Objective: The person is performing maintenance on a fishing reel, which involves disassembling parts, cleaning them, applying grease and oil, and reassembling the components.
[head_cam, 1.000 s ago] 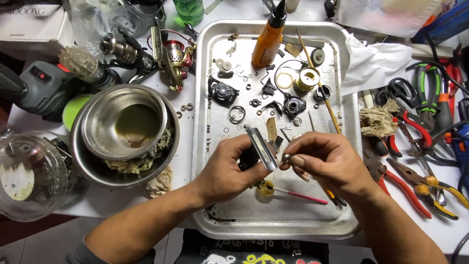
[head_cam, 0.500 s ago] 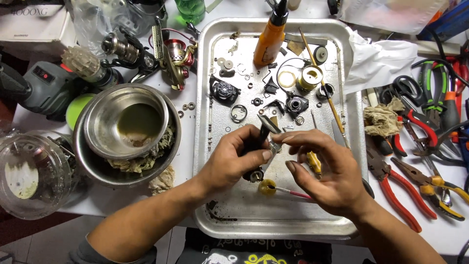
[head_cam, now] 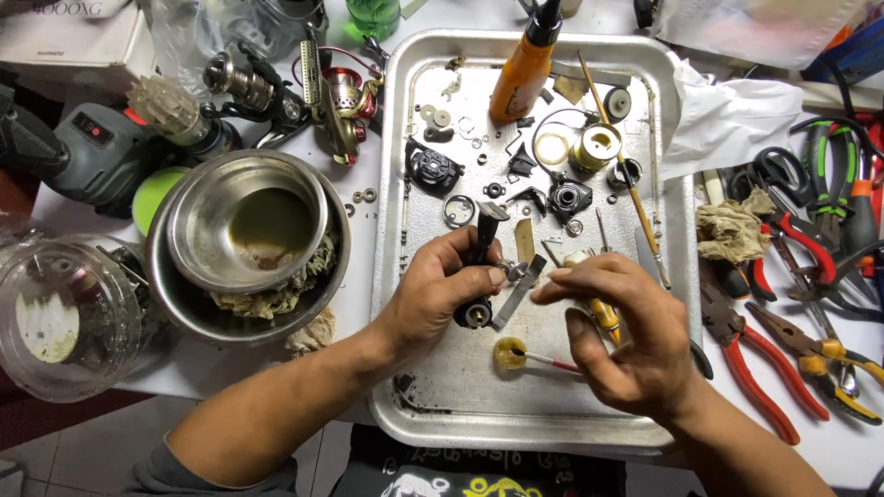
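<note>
Left hand [head_cam: 437, 290] grips a dark reel part [head_cam: 481, 267] upright over the metal tray [head_cam: 405, 184]. Right hand [head_cam: 626, 336] pinches a small piece at its side, a yellow-handled tool [head_cam: 603, 313] tucked under the fingers.

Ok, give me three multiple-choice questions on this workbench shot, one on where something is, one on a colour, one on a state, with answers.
1. Where does the orange bottle lie?
A. in the metal tray
B. in the steel bowl
C. among the pliers

2. What colour are those pliers' handles?
A. blue
B. red
C. white

3. What is the left hand doing?
A. resting flat and empty
B. gripping a dark metal part
C. holding scissors

Answers: 1 A, it lies at the tray's far end. 2 B, the grips are red. 3 B, the fingers close round the part, with the right hand beside it.
</note>
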